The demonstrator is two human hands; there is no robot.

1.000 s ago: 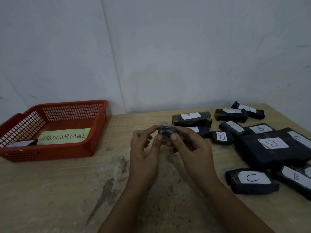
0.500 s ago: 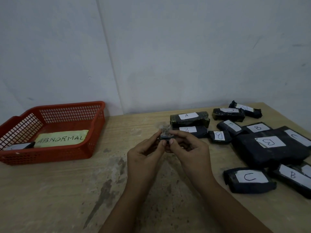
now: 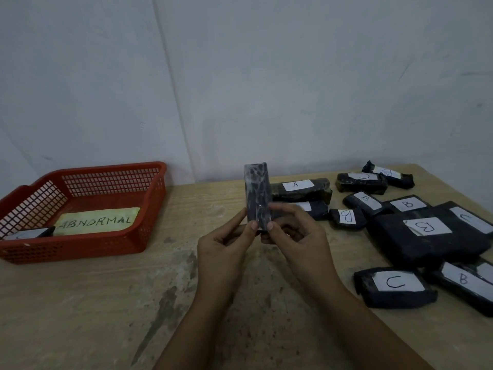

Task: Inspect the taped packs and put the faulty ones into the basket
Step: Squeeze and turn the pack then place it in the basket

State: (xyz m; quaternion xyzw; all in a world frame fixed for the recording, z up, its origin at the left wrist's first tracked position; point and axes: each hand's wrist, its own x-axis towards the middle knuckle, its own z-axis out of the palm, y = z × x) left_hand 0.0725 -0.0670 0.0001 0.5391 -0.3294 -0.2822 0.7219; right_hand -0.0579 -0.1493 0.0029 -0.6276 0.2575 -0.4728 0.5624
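Both hands, left hand (image 3: 226, 244) and right hand (image 3: 296, 236), pinch the upright taped pack (image 3: 258, 196) by its lower end, centre table; it looks light, stiff, glossy-slick, so grip the edges

Black taped packs: one upright in hand (image 3: 258, 198); eleven visible on the table (image 3: 394, 287) (edge cuts some off, count uncertain); one in basket (image 3: 29, 233). Red basket (image 3: 112, 247): one. Hands: two.
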